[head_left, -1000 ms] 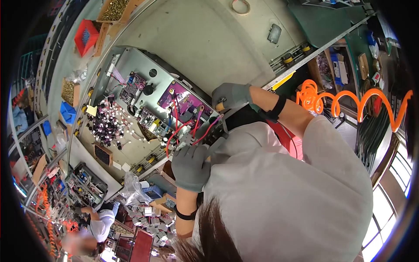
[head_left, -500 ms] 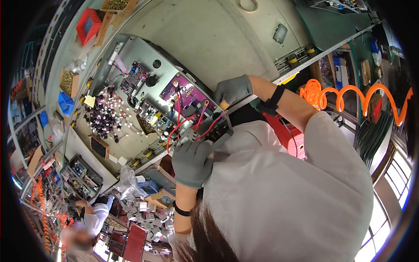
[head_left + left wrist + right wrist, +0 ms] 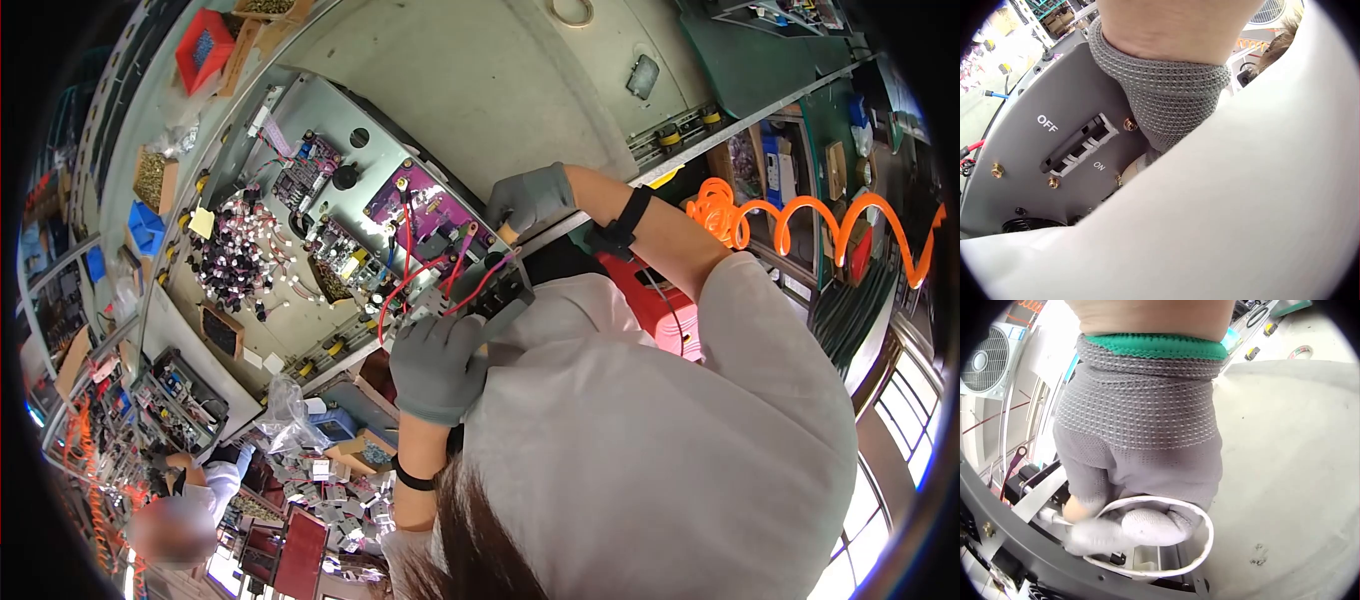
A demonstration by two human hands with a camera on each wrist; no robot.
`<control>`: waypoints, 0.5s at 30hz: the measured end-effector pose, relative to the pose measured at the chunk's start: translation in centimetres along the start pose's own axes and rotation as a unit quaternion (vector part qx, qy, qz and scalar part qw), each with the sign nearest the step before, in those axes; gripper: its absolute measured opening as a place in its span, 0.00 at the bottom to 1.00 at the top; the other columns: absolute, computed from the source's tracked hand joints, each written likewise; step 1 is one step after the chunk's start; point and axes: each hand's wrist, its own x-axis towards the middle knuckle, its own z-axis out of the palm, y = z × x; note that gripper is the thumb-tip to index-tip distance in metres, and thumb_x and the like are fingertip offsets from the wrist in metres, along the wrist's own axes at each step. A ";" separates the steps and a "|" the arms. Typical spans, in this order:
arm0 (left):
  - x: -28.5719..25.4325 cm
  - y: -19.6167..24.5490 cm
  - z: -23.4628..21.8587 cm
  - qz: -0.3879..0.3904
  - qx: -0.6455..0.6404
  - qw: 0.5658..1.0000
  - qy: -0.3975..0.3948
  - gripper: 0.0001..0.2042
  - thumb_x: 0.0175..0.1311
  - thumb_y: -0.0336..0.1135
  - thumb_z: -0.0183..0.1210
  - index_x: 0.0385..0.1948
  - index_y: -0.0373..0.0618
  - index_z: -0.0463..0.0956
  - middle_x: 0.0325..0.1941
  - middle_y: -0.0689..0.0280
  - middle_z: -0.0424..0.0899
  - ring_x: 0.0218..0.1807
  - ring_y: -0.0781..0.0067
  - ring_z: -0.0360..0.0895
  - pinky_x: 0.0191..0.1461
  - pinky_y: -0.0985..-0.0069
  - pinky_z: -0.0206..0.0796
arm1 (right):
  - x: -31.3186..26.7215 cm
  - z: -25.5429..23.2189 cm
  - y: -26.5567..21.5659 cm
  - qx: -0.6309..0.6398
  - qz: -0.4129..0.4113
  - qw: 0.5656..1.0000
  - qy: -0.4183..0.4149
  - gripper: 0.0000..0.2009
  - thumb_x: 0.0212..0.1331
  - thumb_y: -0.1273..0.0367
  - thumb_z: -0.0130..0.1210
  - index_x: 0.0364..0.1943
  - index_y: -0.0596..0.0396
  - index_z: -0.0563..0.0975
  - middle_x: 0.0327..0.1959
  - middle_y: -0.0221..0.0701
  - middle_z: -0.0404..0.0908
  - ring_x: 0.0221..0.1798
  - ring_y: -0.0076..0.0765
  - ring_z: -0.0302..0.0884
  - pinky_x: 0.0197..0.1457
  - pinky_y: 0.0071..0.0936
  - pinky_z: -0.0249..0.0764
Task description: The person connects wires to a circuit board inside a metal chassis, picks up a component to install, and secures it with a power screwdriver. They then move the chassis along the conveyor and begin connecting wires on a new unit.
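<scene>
An open metal chassis [image 3: 420,150] with circuit boards and red cables lies before me, its front panel towards my body. My gloved left hand [image 3: 437,370] is at the panel's near corner, knuckles up. In the left wrist view the switch [image 3: 1082,145] between OFF and ON shows beside that hand, whose fingers are mostly hidden behind a white sleeve. At the panel's other end is my gloved right hand [image 3: 530,200]. Its curled fingers pinch a looped white cord [image 3: 1210,540] in the right wrist view, one fingertip blurred, the thumb tip bare.
A heap of wired connectors [image 3: 240,255] lies beyond the chassis. Red bin [image 3: 203,50] and blue bin [image 3: 146,228] stand on the far side. An orange coiled hose [image 3: 800,225] hangs at right; another person [image 3: 200,500] works at lower left.
The head view has shifted slightly, so the chassis appears a little higher than a second ago. Both hands stay at the same ends of the panel.
</scene>
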 end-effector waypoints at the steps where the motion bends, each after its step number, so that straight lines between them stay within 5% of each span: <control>1: 0.0 0.0 0.0 -0.002 0.009 1.000 -0.005 0.11 0.40 0.33 0.58 0.30 0.48 0.74 0.27 0.65 0.75 0.29 0.64 0.73 0.35 0.68 0.62 | 0.1 -0.1 0.2 -0.001 0.001 1.000 0.000 0.13 0.50 0.66 0.52 0.34 0.62 0.78 0.23 0.26 0.76 0.26 0.21 0.65 0.29 0.22 0.63; 3: 0.0 -0.1 -0.1 0.000 0.011 1.000 -0.005 0.11 0.41 0.33 0.58 0.30 0.48 0.74 0.26 0.65 0.75 0.29 0.64 0.73 0.35 0.68 0.62 | 0.5 -0.6 0.7 -0.014 0.022 0.998 -0.052 0.16 0.50 0.65 0.56 0.36 0.67 0.77 0.27 0.37 0.80 0.33 0.24 0.70 0.37 0.27 0.67; 6: -0.1 -0.1 0.0 0.001 0.011 1.000 -0.002 0.11 0.41 0.33 0.58 0.30 0.48 0.74 0.26 0.65 0.75 0.29 0.64 0.72 0.35 0.68 0.62 | 1.3 -1.0 0.1 -0.051 0.027 0.992 -0.115 0.17 0.49 0.64 0.57 0.36 0.68 0.76 0.28 0.38 0.80 0.33 0.24 0.69 0.38 0.29 0.67; 12: 0.1 0.1 0.1 0.003 -0.001 1.000 0.016 0.10 0.38 0.31 0.58 0.27 0.45 0.72 0.24 0.62 0.74 0.28 0.58 0.72 0.32 0.65 0.61 | 2.4 -0.5 2.9 -0.056 0.051 0.994 -0.078 0.18 0.50 0.63 0.57 0.35 0.69 0.76 0.27 0.38 0.79 0.32 0.24 0.69 0.36 0.29 0.67; 15: 0.2 0.2 0.1 0.003 0.001 1.000 0.018 0.10 0.37 0.30 0.57 0.26 0.44 0.72 0.23 0.62 0.74 0.28 0.58 0.72 0.32 0.65 0.61 | 2.0 -0.1 0.3 -0.033 0.047 0.996 -0.073 0.16 0.49 0.64 0.57 0.31 0.68 0.76 0.23 0.36 0.78 0.29 0.23 0.69 0.33 0.29 0.66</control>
